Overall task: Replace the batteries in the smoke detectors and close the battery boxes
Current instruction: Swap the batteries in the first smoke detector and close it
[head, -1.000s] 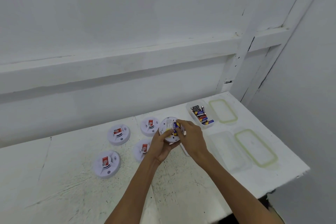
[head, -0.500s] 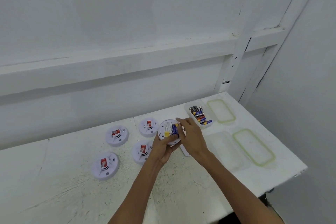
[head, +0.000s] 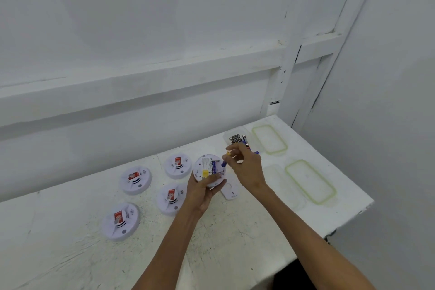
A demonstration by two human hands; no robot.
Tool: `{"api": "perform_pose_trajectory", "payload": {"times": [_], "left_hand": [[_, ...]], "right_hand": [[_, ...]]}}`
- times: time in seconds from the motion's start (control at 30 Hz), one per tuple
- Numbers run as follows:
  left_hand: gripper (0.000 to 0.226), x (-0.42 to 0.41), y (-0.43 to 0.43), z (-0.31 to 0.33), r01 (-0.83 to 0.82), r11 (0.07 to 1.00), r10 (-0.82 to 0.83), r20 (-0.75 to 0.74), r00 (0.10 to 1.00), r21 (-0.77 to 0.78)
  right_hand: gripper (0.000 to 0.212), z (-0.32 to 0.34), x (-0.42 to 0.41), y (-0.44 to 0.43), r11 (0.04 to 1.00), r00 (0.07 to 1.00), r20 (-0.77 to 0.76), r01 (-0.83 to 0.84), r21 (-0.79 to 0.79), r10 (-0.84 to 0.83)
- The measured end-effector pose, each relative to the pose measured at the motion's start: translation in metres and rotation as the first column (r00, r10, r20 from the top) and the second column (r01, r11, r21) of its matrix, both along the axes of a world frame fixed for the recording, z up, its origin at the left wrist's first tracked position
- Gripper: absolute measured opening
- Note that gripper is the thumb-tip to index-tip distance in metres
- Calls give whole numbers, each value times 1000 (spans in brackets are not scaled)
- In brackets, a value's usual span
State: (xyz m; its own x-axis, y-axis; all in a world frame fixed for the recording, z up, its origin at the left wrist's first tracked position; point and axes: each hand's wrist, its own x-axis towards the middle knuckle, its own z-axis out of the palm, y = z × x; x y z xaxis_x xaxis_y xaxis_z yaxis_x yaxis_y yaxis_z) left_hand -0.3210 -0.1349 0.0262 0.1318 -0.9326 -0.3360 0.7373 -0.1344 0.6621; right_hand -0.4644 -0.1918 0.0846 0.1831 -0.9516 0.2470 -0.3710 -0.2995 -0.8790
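Note:
My left hand (head: 203, 192) holds a round white smoke detector (head: 209, 170) tilted up, back side facing me, its battery bay uncovered. One blue battery (head: 213, 167) lies in the bay. My right hand (head: 246, 167) pinches a second blue and yellow battery (head: 225, 160) at the detector's right edge. The detector's white battery cover (head: 230, 192) lies on the table just below my right wrist. Several other white detectors (head: 135, 179) (head: 177, 166) (head: 170, 198) (head: 120, 220) lie on the table to the left, each with a red tag.
A clear box of batteries (head: 237, 139) stands behind my right hand. Its green-rimmed lid (head: 269, 139) lies to the right. An empty clear box (head: 280, 183) and a second lid (head: 309, 180) sit nearer the table's right edge (head: 348, 219). White walls close the back and right.
My right hand has lifted slightly off the detector and now pinches a battery at its right edge. The detector stays in my left hand, one battery showing in the bay.

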Motion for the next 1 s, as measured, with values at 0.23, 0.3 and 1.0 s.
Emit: {"api": "perform_pose_trajectory", "payload": {"times": [0.23,0.3,1.0], "left_hand": [[62,-10,-2,-10,79,992,-83,33,996,94],[66,-12,-2,-13,81,991,-82,5,997,104],[77,0,3,-30,129,988,-129,-4,992,83]], "right_hand": [[16,-21,-73,-12,884,906,-4,415,216,-424],[19,-35,-85,-11,834,880,-57,467,293,-472],[25,-86,-74,-41,746,862,-171,499,440,-476]]}}
